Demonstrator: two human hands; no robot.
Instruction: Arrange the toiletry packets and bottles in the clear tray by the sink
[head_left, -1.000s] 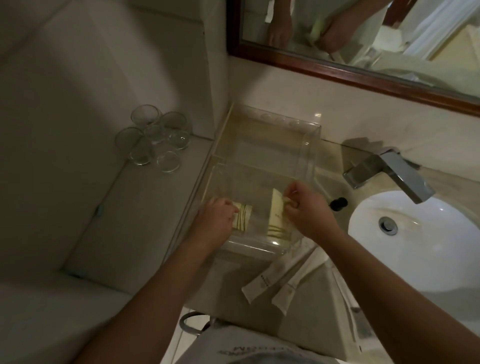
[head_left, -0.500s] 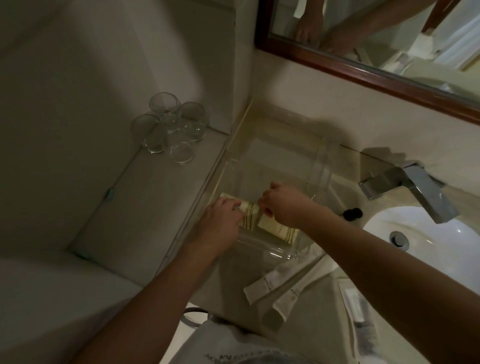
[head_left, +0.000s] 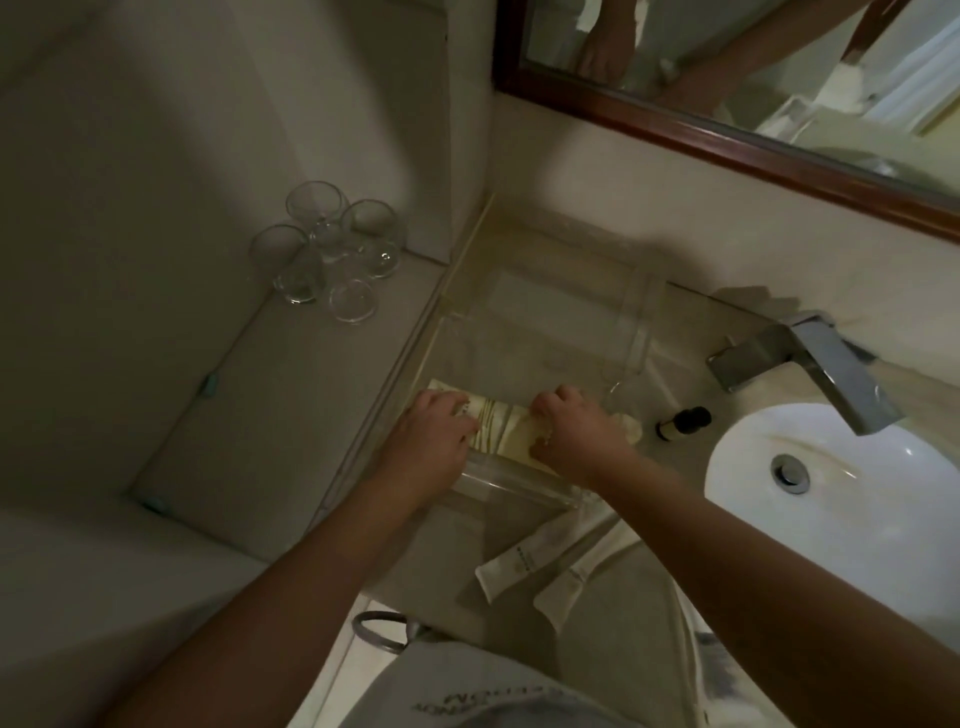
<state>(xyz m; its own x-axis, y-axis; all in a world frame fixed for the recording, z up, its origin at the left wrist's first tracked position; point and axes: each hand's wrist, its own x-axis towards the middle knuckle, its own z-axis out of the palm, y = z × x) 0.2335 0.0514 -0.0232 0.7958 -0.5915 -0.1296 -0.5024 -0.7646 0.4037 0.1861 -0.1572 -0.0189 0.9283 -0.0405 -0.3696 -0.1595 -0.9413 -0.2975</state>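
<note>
The left hand (head_left: 434, 434) and right hand (head_left: 574, 434) each gripped packets (head_left: 501, 434) in the tray (head_left: 514, 488), so a hard shove might have skidded it into the bottle (head_left: 683, 422).

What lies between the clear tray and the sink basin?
In the head view, a small dark-capped bottle lies on the counter between the clear tray and the sink basin.
</note>
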